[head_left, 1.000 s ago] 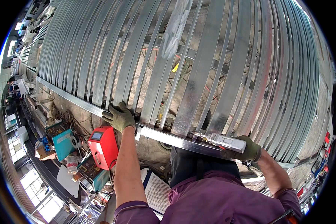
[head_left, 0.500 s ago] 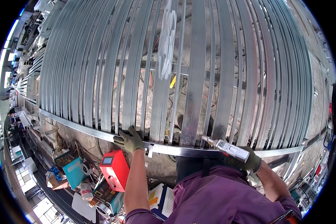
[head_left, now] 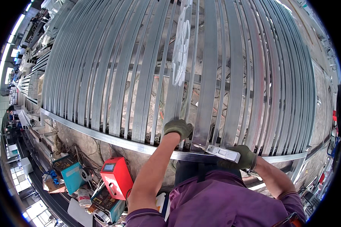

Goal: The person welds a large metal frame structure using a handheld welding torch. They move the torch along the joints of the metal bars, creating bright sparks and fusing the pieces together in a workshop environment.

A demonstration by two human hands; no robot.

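1. Overhead, in the head view, a rack of long metal slats (head_left: pixel 201 75) is seen, its strips laid side by side and bending toward the rim of the picture; a metal cross rail (head_left: pixel 102 134) runs under their near ends.
2. The left hand (head_left: pixel 178 128), in a dark green glove, is pressed on the near end of one slat just above the rail, fingers curled over it; what, if anything, is pinched inside cannot be told.
3. The right hand (head_left: pixel 241 158), also gloved, is closed around a silver-white handheld tool (head_left: pixel 222 153), which is held along the rail's near edge with its tip pointing toward the left hand.
4. Below the rail's left part, on the floor, a red box-shaped machine (head_left: pixel 117 177) is seen beside a teal case (head_left: pixel 70 172) and scattered clutter.
5. A purple shirt (head_left: pixel 223 200) fills the lower middle.
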